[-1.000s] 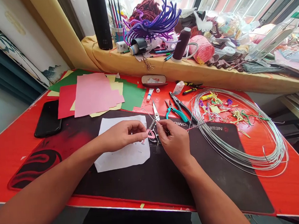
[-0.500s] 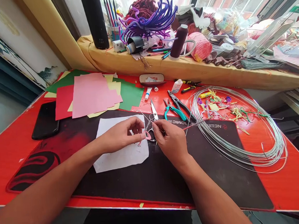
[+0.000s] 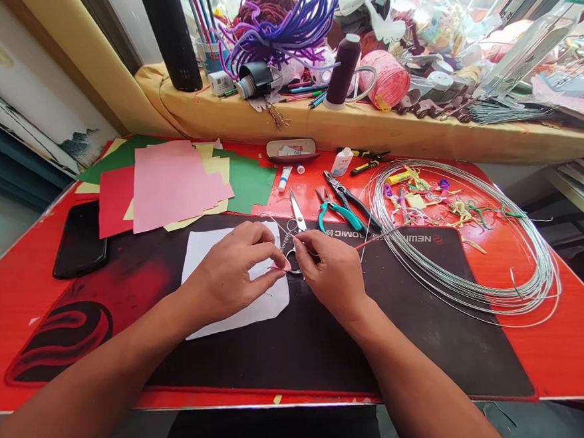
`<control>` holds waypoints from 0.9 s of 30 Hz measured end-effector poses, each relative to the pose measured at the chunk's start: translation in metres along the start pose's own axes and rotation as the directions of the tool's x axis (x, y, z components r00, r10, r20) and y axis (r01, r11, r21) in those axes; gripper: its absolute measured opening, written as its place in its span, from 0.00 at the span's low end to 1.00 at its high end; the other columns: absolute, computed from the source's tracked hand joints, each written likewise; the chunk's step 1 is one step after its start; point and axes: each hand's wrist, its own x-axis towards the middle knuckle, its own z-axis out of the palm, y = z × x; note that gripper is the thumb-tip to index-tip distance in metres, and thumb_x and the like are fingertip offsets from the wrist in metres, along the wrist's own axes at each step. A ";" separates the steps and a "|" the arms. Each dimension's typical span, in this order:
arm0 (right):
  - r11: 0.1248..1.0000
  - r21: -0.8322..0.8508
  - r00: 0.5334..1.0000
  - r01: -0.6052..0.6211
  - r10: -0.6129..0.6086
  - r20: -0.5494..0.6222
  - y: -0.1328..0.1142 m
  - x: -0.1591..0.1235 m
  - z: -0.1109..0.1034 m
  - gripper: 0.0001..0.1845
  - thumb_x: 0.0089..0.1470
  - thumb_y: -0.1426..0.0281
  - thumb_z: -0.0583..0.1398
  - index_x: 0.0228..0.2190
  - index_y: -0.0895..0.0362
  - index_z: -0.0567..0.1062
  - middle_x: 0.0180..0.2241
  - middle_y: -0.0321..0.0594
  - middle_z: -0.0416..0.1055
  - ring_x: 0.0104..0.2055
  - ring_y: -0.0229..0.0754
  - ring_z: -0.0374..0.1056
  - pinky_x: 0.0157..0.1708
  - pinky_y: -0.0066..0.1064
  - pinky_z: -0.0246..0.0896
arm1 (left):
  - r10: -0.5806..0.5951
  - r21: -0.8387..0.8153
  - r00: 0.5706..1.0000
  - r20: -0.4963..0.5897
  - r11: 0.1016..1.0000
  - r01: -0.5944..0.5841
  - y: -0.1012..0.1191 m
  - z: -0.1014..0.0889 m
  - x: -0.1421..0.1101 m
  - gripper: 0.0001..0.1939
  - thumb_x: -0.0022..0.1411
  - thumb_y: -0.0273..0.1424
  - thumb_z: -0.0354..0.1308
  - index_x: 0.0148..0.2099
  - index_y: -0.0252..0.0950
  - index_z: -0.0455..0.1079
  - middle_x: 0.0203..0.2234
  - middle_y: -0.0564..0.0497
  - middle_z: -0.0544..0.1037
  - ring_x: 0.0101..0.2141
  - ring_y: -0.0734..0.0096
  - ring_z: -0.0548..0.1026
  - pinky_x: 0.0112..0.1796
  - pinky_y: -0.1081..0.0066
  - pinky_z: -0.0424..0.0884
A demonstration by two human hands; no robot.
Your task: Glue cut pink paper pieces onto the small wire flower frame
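My left hand and my right hand meet over a small pink wrapped-wire piece, which is mostly hidden by my fingertips. Both hands pinch it, with a thin wire rising from it. A pink-covered stem runs from my right hand towards the wire coil. Under my hands lies a white paper sheet. Steel scissors point away from me, with their handles partly behind my fingers.
A black desk mat covers the red table. To the right are teal-handled pliers, black pliers and a large silver wire coil. Stacked coloured paper and a phone are at left.
My hands have drawn closer, and my left fingers now cover more of the pink piece. The whole view has shifted slightly, with the table appearing further left and higher.
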 end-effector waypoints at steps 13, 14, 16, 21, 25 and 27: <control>0.996 0.083 0.999 -0.042 0.040 0.027 -0.003 -0.001 0.001 0.11 0.71 0.69 0.60 0.38 0.54 0.83 0.32 0.39 0.83 0.31 0.43 0.76 0.36 0.32 0.62 | 0.028 0.145 0.998 0.061 0.989 -0.037 -0.001 0.002 -0.002 0.07 0.75 0.31 0.60 0.42 0.39 0.78 0.37 0.48 0.75 0.40 0.60 0.73 0.43 0.62 0.68; 0.994 0.094 0.999 -0.047 0.045 0.028 -0.003 -0.001 0.001 0.10 0.71 0.69 0.61 0.38 0.54 0.82 0.32 0.39 0.84 0.31 0.43 0.77 0.36 0.32 0.63 | 0.030 0.145 0.997 0.065 0.989 -0.039 -0.002 0.002 -0.002 0.07 0.75 0.31 0.59 0.42 0.39 0.78 0.37 0.48 0.75 0.41 0.60 0.73 0.43 0.62 0.68; 0.992 0.110 0.998 -0.062 0.058 0.035 -0.003 -0.001 0.001 0.10 0.71 0.69 0.61 0.38 0.54 0.82 0.33 0.39 0.84 0.32 0.43 0.77 0.36 0.32 0.63 | 0.030 0.146 0.997 0.074 0.988 -0.040 -0.002 0.003 -0.002 0.07 0.75 0.31 0.59 0.42 0.39 0.78 0.37 0.48 0.75 0.41 0.60 0.73 0.43 0.61 0.68; 0.987 0.139 0.996 -0.083 0.077 0.050 -0.004 0.000 0.002 0.11 0.71 0.68 0.60 0.37 0.53 0.82 0.31 0.38 0.83 0.30 0.42 0.76 0.35 0.31 0.64 | 0.026 0.182 0.995 0.093 0.982 -0.043 -0.004 0.006 -0.003 0.08 0.75 0.31 0.58 0.42 0.39 0.78 0.37 0.47 0.76 0.40 0.59 0.73 0.44 0.60 0.69; 0.984 0.144 0.993 -0.107 0.100 0.056 -0.005 0.000 0.001 0.11 0.70 0.68 0.60 0.36 0.53 0.82 0.29 0.37 0.82 0.29 0.42 0.75 0.34 0.31 0.63 | 0.030 0.218 0.995 0.092 0.975 -0.049 -0.005 0.009 -0.004 0.09 0.75 0.31 0.56 0.42 0.39 0.77 0.37 0.47 0.76 0.40 0.59 0.74 0.44 0.59 0.69; 0.980 0.152 0.991 -0.125 0.116 0.064 -0.005 0.000 0.001 0.11 0.70 0.67 0.60 0.36 0.52 0.82 0.29 0.37 0.82 0.29 0.42 0.75 0.34 0.31 0.63 | 0.036 0.228 0.995 0.091 0.972 -0.056 -0.005 0.010 -0.004 0.09 0.75 0.30 0.56 0.42 0.39 0.77 0.37 0.47 0.77 0.40 0.59 0.75 0.44 0.59 0.69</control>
